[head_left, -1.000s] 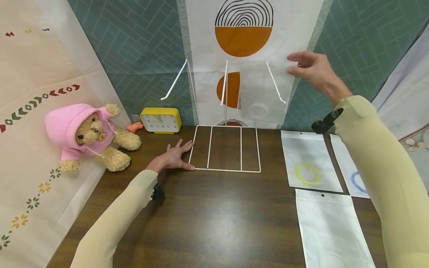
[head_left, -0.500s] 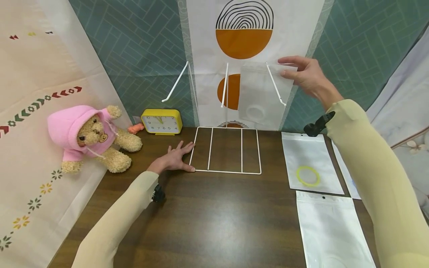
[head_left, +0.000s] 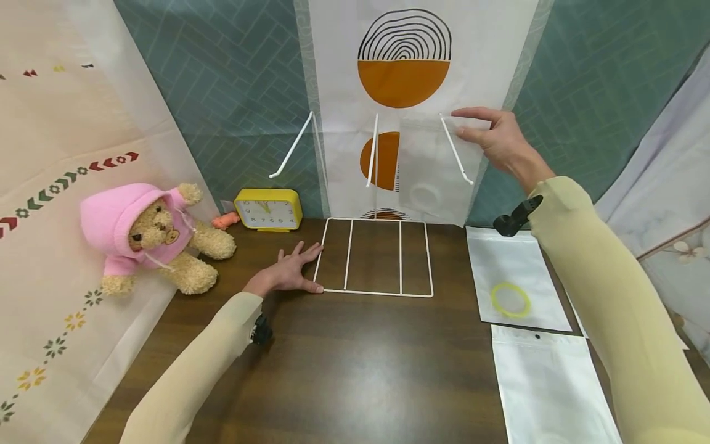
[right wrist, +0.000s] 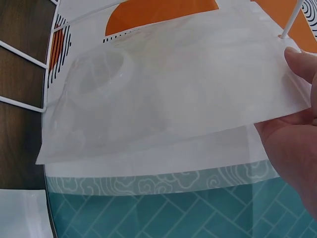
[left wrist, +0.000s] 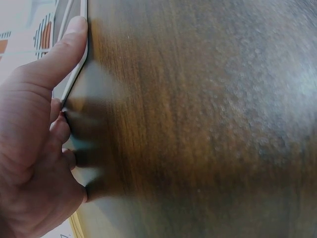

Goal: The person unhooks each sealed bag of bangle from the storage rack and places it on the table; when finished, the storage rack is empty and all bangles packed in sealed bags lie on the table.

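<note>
A white wire display rack (head_left: 377,293) stands on the wooden table, its flat base in front and several slanting prongs above. My left hand (head_left: 289,271) spreads its fingers along the base's left side, with the thumb on the front left corner. At the upper right, my right hand (head_left: 501,139) pinches the top corner of a translucent zip bag (head_left: 429,166) between thumb and fingers. A pale ring (right wrist: 101,77) shows inside the bag in the right wrist view. The bag hangs upright at the right prong (head_left: 457,151), which crosses over it in the head view.
To the right lie a bag with a yellow ring (head_left: 510,300), a second white bag (head_left: 546,370) and another partly hidden by my right arm. A yellow clock (head_left: 269,209), a small orange object (head_left: 225,221) and a teddy bear (head_left: 155,234) in a pink hoodie are at the left.
My right hand has moved left with the zip bag, bringing its fingertips close to the right prong's base. The left hand stays on the rack. The head view has tilted slightly upward.
</note>
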Action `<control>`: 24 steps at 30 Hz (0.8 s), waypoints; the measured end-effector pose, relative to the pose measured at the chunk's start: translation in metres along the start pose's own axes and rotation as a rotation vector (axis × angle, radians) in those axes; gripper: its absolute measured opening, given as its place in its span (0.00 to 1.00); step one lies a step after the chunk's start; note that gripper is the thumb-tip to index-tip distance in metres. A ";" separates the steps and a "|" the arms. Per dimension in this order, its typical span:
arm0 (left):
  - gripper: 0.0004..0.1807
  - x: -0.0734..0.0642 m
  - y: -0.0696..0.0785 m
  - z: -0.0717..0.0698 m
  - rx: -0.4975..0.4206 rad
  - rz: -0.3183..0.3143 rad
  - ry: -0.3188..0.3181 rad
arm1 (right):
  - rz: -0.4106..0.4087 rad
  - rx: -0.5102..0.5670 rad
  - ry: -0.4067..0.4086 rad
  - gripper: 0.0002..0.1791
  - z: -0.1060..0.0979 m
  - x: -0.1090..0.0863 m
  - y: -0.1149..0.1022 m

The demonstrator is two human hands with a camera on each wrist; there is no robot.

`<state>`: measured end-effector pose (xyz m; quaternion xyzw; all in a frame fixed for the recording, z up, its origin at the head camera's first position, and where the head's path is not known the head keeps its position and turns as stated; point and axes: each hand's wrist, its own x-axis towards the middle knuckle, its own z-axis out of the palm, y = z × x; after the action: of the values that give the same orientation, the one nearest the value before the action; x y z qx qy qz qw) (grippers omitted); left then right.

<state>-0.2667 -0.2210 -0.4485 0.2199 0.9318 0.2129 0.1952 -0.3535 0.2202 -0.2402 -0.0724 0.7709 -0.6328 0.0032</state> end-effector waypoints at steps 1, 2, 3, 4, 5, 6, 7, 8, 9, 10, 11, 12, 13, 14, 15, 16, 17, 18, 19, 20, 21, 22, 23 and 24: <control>0.59 0.001 0.001 0.000 0.000 0.004 0.006 | 0.002 0.020 0.002 0.21 -0.001 0.000 0.000; 0.59 0.001 0.001 0.000 0.000 0.009 0.011 | 0.004 0.039 0.003 0.21 -0.001 0.000 0.000; 0.59 0.002 0.001 0.000 -0.001 0.013 0.015 | 0.004 0.053 0.004 0.21 -0.002 0.000 -0.001; 0.59 0.002 0.001 0.000 -0.002 0.010 0.015 | 0.004 0.051 0.006 0.20 -0.002 -0.001 -0.001; 0.59 0.002 0.001 0.000 0.001 0.009 0.016 | 0.002 0.036 0.009 0.20 -0.002 -0.001 0.000; 0.59 0.002 0.001 0.000 0.002 0.006 0.015 | -0.002 0.014 0.012 0.19 -0.002 -0.001 0.000; 0.59 0.001 0.001 0.001 0.005 0.007 0.014 | 0.000 0.000 0.012 0.19 -0.001 -0.002 0.001; 0.59 0.000 0.000 0.001 0.008 0.002 0.008 | 0.003 -0.013 0.013 0.19 0.000 -0.002 0.001; 0.59 -0.001 0.000 0.001 0.010 -0.003 0.003 | 0.001 -0.021 0.014 0.19 0.000 -0.002 0.002; 0.59 -0.002 -0.001 0.002 0.013 -0.004 0.003 | 0.002 -0.017 0.014 0.19 0.001 -0.003 0.002; 0.59 -0.003 -0.001 0.002 0.015 -0.005 0.001 | 0.002 0.000 0.015 0.18 0.002 -0.003 0.003; 0.59 -0.004 0.000 0.001 0.013 -0.007 0.002 | 0.004 0.027 0.013 0.18 0.003 -0.003 0.003; 0.59 -0.005 0.000 0.001 0.013 -0.007 0.004 | 0.005 0.052 0.012 0.18 0.004 -0.004 0.003; 0.59 -0.005 0.000 0.000 0.010 -0.004 0.009 | 0.001 0.075 0.014 0.18 0.004 -0.004 0.002; 0.59 -0.005 0.000 0.000 0.009 0.003 0.015 | -0.002 0.080 0.019 0.18 0.004 -0.005 0.002; 0.59 -0.005 0.000 0.000 0.005 0.009 0.017 | 0.003 0.100 0.022 0.17 0.004 -0.005 0.002; 0.59 -0.005 0.001 0.000 0.001 0.008 0.014 | 0.008 0.103 0.025 0.17 0.004 -0.006 0.001; 0.59 -0.004 0.001 0.000 0.001 0.009 0.013 | 0.012 0.109 0.024 0.17 0.004 -0.007 0.001; 0.59 -0.004 0.000 0.001 0.001 0.010 0.012 | 0.015 0.108 0.023 0.17 0.003 -0.008 0.001; 0.59 -0.004 0.000 0.001 0.000 0.010 0.011 | 0.019 0.111 0.021 0.17 0.003 -0.009 0.001; 0.59 -0.003 0.000 0.001 0.001 0.007 0.007 | 0.025 0.108 0.019 0.17 0.002 -0.010 0.000; 0.59 -0.003 0.000 0.002 0.001 0.003 0.005 | 0.029 0.110 0.015 0.18 0.001 -0.012 0.000; 0.59 -0.002 -0.001 0.002 0.000 0.004 0.008 | 0.029 0.098 0.013 0.18 0.001 -0.013 0.001; 0.59 -0.002 -0.001 0.003 -0.001 0.005 0.011 | 0.026 0.094 0.008 0.19 0.000 -0.014 0.001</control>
<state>-0.2640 -0.2220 -0.4504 0.2209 0.9322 0.2149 0.1897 -0.3397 0.2221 -0.2424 -0.0595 0.7412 -0.6685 0.0116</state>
